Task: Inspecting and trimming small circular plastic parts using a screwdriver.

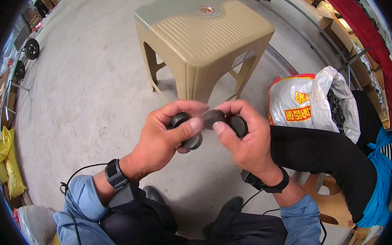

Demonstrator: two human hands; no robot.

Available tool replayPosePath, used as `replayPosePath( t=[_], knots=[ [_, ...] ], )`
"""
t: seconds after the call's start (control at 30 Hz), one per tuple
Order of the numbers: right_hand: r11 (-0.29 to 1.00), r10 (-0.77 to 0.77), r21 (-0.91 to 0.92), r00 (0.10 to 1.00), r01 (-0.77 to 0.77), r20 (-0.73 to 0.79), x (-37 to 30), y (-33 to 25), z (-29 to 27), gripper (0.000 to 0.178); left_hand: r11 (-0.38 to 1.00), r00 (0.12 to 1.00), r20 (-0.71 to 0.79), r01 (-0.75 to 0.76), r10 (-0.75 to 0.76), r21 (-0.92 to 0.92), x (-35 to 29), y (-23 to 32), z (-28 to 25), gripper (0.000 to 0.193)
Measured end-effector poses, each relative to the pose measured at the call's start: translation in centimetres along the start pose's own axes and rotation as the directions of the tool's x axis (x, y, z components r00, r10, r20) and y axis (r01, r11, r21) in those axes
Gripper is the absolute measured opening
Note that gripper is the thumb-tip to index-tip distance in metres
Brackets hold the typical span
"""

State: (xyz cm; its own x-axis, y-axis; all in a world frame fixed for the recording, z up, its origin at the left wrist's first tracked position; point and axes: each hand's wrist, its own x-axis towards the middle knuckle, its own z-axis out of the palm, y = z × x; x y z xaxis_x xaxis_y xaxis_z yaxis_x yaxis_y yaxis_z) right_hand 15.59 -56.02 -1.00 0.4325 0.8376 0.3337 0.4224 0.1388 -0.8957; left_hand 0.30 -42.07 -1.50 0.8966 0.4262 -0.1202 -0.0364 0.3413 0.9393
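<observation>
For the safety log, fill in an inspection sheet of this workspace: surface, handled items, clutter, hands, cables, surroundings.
Surface: grey floor; beige stool stands ahead.
Handled items: small dark round pieces, use unclear.
Clutter: open white sack with dark contents, right; yellow bag, left.
Hands: left hand and right hand each grip pieces, close together.
Cables: thin black cable at each wrist.
Surroundings: another person's black-clad leg, right; cardboard boxes and red cloth beyond.
</observation>
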Motion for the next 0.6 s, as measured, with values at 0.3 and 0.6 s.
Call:
replayPosePath(
  t=[0.3, 0.6],
  knots=[
    [0.887, 0.315, 0.339, 0.948, -0.313, 0.051, 2.1, -1.1, -1.8, 0.025, 0.975, 0.997, -0.065, 0.026, -0.041, -0.221, 0.7, 1.5, -0.7, 0.024],
    [0.908, -0.185, -0.402, 0.974, 0.121, -0.127, 14.4, 0.6, -3.0, 0.017, 0.936, 0.979, -0.203, -0.037, -0.037, -0.35, 0.8, 3.4, -1.0, 0.027]
  ],
)
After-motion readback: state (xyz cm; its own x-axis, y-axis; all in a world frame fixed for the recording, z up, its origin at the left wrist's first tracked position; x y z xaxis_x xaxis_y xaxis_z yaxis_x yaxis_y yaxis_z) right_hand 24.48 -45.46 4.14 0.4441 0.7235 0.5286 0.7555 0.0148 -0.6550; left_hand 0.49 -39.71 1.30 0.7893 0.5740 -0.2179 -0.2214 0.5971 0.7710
